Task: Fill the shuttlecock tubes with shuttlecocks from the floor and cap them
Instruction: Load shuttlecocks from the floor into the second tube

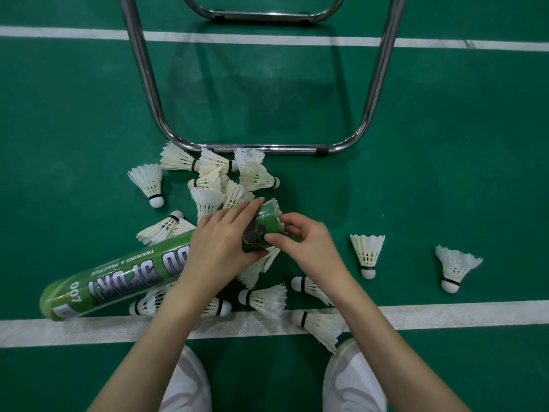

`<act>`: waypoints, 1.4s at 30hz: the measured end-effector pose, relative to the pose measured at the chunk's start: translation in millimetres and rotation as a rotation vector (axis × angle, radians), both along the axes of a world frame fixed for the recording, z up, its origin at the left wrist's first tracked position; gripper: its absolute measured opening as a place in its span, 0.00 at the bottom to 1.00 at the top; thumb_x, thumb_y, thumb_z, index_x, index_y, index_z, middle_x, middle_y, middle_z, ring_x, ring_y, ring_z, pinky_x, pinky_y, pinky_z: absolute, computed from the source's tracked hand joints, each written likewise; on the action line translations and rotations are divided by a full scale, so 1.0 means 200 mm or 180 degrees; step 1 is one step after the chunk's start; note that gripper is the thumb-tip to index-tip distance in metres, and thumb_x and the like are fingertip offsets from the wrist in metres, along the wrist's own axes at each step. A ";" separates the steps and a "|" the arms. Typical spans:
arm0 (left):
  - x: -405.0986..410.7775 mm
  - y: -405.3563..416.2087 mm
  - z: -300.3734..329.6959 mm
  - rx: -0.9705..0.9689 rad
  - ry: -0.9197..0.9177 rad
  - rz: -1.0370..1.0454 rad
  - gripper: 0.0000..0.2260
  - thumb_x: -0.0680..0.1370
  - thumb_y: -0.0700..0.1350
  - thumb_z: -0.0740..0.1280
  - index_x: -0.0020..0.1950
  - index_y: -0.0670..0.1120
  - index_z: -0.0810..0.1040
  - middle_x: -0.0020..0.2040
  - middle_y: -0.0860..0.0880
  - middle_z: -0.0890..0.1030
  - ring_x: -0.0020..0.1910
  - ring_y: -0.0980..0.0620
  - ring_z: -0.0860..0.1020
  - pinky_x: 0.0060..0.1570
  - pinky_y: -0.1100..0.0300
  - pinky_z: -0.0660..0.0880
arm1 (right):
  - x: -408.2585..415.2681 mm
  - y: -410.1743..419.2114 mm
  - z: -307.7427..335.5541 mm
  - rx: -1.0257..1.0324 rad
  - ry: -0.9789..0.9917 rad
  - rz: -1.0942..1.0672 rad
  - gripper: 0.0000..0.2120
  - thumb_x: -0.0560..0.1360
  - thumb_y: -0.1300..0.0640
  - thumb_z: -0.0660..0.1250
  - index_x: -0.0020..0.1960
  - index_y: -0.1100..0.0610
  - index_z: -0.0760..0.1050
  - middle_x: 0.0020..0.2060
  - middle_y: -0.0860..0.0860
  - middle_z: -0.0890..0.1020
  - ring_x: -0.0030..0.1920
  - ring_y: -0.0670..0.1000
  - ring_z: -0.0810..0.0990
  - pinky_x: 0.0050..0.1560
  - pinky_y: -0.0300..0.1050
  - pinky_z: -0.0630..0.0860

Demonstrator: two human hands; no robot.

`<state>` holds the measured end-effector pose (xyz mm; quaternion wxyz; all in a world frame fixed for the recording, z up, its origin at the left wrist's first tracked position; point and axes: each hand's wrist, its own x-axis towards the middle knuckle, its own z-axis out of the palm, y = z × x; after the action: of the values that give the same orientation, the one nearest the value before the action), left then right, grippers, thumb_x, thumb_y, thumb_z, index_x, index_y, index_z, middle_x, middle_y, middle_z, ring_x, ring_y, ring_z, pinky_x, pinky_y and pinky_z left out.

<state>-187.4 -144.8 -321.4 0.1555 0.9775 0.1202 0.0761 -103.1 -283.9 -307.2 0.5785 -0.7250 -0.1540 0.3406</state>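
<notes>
A green shuttlecock tube (pixel 263 226) is held above the floor, its open end pointing away from me with white feathers showing at the rim. My left hand (pixel 221 248) grips the tube's body from the left. My right hand (pixel 306 243) pinches the tube near its mouth with thumb and fingers. A second, longer green tube (pixel 116 278) lies on its side on the floor to the left, partly under my left forearm. Several white feather shuttlecocks (pixel 208 179) lie scattered around and beneath my hands.
A chrome tubular chair frame (pixel 261 148) stands just beyond the pile. Two lone shuttlecocks (pixel 367 254) (pixel 454 267) stand to the right. A white court line (pixel 445 315) crosses in front of my white shoes (pixel 353 379).
</notes>
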 end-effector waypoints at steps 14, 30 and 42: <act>-0.02 -0.02 0.01 0.0018 -0.0017 -0.0101 0.38 0.60 0.51 0.78 0.68 0.47 0.69 0.58 0.47 0.79 0.52 0.44 0.78 0.46 0.50 0.73 | 0.04 0.04 0.01 -0.0484 -0.0058 0.0924 0.11 0.71 0.61 0.71 0.52 0.61 0.79 0.48 0.58 0.83 0.50 0.55 0.81 0.53 0.49 0.76; 0.12 -0.25 0.03 0.0112 -0.0005 -0.0354 0.40 0.59 0.53 0.79 0.69 0.49 0.70 0.58 0.45 0.79 0.50 0.40 0.79 0.46 0.46 0.76 | 0.27 -0.64 0.02 -0.0408 -0.0193 -0.0524 0.06 0.72 0.61 0.69 0.49 0.54 0.78 0.45 0.47 0.84 0.48 0.41 0.81 0.50 0.31 0.74; 0.22 -0.43 0.00 0.0219 -0.0074 -0.0569 0.40 0.56 0.52 0.81 0.65 0.47 0.74 0.55 0.45 0.81 0.46 0.41 0.80 0.45 0.48 0.76 | 0.45 -1.26 -0.09 -0.2005 -0.1089 -0.1346 0.13 0.73 0.54 0.69 0.57 0.49 0.76 0.58 0.48 0.75 0.61 0.48 0.70 0.59 0.42 0.65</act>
<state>-143.2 -231.2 -321.0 0.1294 0.9882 0.0279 0.0774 -13.2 -535.6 -325.5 0.3517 -0.9283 0.0162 0.1193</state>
